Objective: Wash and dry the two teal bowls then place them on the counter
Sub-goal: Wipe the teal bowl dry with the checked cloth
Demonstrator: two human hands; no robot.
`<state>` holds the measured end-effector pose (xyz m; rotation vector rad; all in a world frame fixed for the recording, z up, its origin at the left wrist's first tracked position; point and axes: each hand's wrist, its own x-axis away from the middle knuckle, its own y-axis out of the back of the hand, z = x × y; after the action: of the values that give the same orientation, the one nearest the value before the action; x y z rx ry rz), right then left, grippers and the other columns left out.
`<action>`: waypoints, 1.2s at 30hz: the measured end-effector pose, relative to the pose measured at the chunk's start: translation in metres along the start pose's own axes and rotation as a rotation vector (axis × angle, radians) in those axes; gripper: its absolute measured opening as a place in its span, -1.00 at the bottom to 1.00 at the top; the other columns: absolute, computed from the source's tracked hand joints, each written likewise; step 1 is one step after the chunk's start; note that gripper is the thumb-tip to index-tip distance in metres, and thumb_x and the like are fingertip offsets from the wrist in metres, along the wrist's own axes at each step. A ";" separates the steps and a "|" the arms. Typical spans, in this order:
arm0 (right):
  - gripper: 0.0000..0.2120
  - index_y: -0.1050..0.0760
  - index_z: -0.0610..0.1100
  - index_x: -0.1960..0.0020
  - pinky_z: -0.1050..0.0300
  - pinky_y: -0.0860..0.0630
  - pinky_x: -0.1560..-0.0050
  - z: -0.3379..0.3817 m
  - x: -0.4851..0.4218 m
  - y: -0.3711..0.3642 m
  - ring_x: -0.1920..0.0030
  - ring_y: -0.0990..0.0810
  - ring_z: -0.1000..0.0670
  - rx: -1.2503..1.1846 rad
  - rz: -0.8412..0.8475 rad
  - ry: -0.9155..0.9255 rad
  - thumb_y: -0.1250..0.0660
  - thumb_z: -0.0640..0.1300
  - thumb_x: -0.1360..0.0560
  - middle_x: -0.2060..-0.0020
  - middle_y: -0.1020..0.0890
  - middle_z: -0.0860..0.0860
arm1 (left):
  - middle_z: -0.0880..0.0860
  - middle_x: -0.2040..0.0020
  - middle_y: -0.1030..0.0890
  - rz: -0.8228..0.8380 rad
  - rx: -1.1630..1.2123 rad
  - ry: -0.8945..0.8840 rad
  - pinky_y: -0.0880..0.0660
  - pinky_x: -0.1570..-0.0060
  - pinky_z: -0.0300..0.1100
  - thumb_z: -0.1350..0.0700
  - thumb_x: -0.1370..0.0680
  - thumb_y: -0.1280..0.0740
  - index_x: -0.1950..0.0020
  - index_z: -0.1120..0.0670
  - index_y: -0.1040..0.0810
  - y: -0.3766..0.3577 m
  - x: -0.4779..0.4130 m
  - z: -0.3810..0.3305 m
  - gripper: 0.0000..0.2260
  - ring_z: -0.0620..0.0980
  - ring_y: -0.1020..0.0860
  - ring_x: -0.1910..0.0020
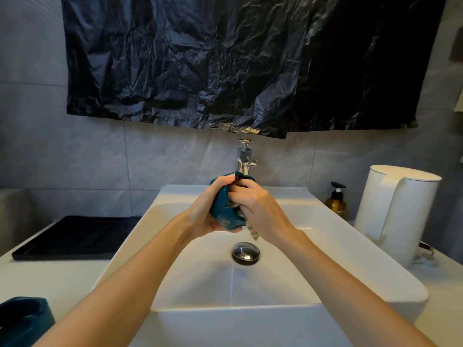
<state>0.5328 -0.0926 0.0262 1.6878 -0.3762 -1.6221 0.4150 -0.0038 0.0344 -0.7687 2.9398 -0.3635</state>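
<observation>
I hold one teal bowl (223,209) on its side over the white sink (288,284), just below the chrome tap (245,159). My left hand (208,209) grips its rim and underside from the left. My right hand (255,209) reaches into the bowl, closed on a grey patterned cloth (253,232) whose end hangs down below the bowl. A second teal bowl (23,321) stands on the white counter (57,276) at the bottom left, partly cut off by the frame.
A black tray (75,236) lies on the counter left of the sink. Right of the sink stand an amber pump bottle (337,200) and a white kettle (398,214). The chrome drain plug (246,252) sits mid-basin. Black plastic sheet (238,58) hangs above.
</observation>
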 end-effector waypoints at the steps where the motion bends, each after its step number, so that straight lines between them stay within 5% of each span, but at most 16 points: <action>1: -0.82 -0.56 -0.19 0.00 0.20 -0.52 -0.14 -0.002 -0.001 0.001 -0.16 -0.49 -0.02 0.085 0.002 0.009 -0.25 -0.30 -0.45 -0.06 -0.60 -0.07 | 0.14 0.08 -0.62 -0.001 -0.001 -0.002 -0.56 0.18 -0.01 -0.20 -0.39 -0.33 -0.18 0.07 -0.55 -0.001 0.000 0.000 -0.52 0.10 -0.58 0.10; 5: -0.67 -0.53 -0.11 -0.17 -0.04 -0.62 0.09 -0.003 0.000 0.002 -0.06 -0.58 -0.08 0.333 -0.005 -0.085 -0.43 -0.26 -0.41 -0.03 -0.63 -0.05 | 0.15 0.05 -0.61 -0.019 -0.014 -0.019 -0.56 0.19 -0.02 -0.18 -0.35 -0.35 -0.20 0.08 -0.54 -0.004 0.001 -0.002 -0.48 0.10 -0.58 0.09; 10: -0.86 -0.48 -0.13 -0.06 0.03 -0.55 0.11 0.005 0.000 0.008 0.06 -0.58 -0.13 0.375 0.118 -0.180 -0.32 -0.22 -0.50 0.08 -0.61 -0.09 | 0.10 -0.11 -0.57 -0.063 -0.026 -0.103 -0.58 0.22 0.00 -0.11 -0.42 -0.34 -0.29 -0.17 -0.47 -0.001 0.003 -0.007 -0.58 0.12 -0.57 0.02; 13: -0.84 -0.50 -0.11 -0.06 0.04 -0.54 0.08 0.003 0.002 0.008 0.06 -0.55 -0.08 0.272 0.263 -0.157 -0.24 -0.27 -0.52 0.05 -0.60 -0.07 | 0.05 -0.21 -0.52 -0.074 -0.107 -0.110 -0.58 0.14 0.04 -0.10 -0.52 -0.28 -0.30 -0.29 -0.41 0.002 0.003 -0.007 -0.65 0.10 -0.55 -0.07; 18: -0.68 -0.36 -0.06 0.32 0.24 -0.34 0.32 0.008 0.004 0.005 0.28 -0.46 0.05 -0.138 0.281 -0.341 -0.13 -0.40 -0.49 0.33 -0.51 0.01 | 0.03 -0.20 -0.52 -0.081 -0.173 -0.092 -0.58 -0.01 0.06 -0.11 -0.53 -0.27 -0.32 -0.30 -0.36 -0.001 0.001 -0.002 -0.64 0.05 -0.55 -0.08; 22: -0.85 -0.44 -0.35 0.10 -0.06 -0.47 0.12 0.012 0.001 0.000 0.15 -0.51 -0.17 -0.468 0.169 -0.436 -0.09 -0.41 -0.48 0.20 -0.53 -0.24 | 0.03 -0.17 -0.57 -0.091 -0.155 -0.100 -0.54 -0.10 0.10 -0.13 -0.52 -0.28 -0.28 -0.32 -0.39 0.000 -0.002 -0.001 -0.66 0.04 -0.57 -0.08; 27: -0.63 -0.58 -0.04 -0.04 0.08 -0.55 -0.10 0.010 -0.005 0.013 -0.04 -0.61 -0.05 -0.797 -0.040 -0.582 -0.13 -0.41 -0.51 0.04 -0.65 -0.05 | 0.04 -0.04 -0.64 -0.065 -0.009 -0.122 -0.57 0.06 0.05 -0.13 -0.43 -0.38 -0.22 -0.29 -0.50 0.004 -0.002 -0.003 -0.64 0.04 -0.62 0.06; 30: -0.69 -0.57 0.00 0.12 0.23 -0.50 0.09 0.001 -0.003 0.025 0.12 -0.55 0.02 -0.694 -0.315 -0.689 -0.16 -0.34 -0.52 0.20 -0.62 0.03 | 0.08 -0.13 -0.59 -0.082 0.055 -0.112 -0.58 0.13 0.10 -0.12 -0.44 -0.37 -0.26 -0.21 -0.50 0.009 0.002 -0.006 -0.62 0.14 -0.62 0.03; 33: -0.79 -0.48 0.04 0.12 0.16 -0.45 0.12 -0.010 -0.001 0.033 0.15 -0.50 0.07 -0.592 -0.658 -0.772 -0.18 -0.23 -0.55 0.21 -0.55 0.06 | 0.10 -0.11 -0.59 -0.086 0.056 -0.077 -0.60 0.21 0.04 -0.14 -0.43 -0.33 -0.27 -0.11 -0.50 0.010 0.005 -0.010 -0.58 0.14 -0.63 0.05; 36: -0.89 -0.47 -0.02 -0.02 0.18 -0.47 0.10 -0.016 0.000 0.027 0.12 -0.52 0.12 -0.420 -0.642 -0.644 -0.24 -0.19 -0.56 0.14 -0.56 0.07 | 0.09 -0.03 -0.62 -0.050 0.037 -0.055 -0.59 0.12 0.08 -0.14 -0.42 -0.34 -0.17 -0.12 -0.55 0.009 0.004 -0.009 -0.66 0.16 -0.62 0.06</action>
<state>0.5552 -0.1060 0.0433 0.9741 0.2363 -2.5009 0.4060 0.0036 0.0405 -0.8349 2.8587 -0.3925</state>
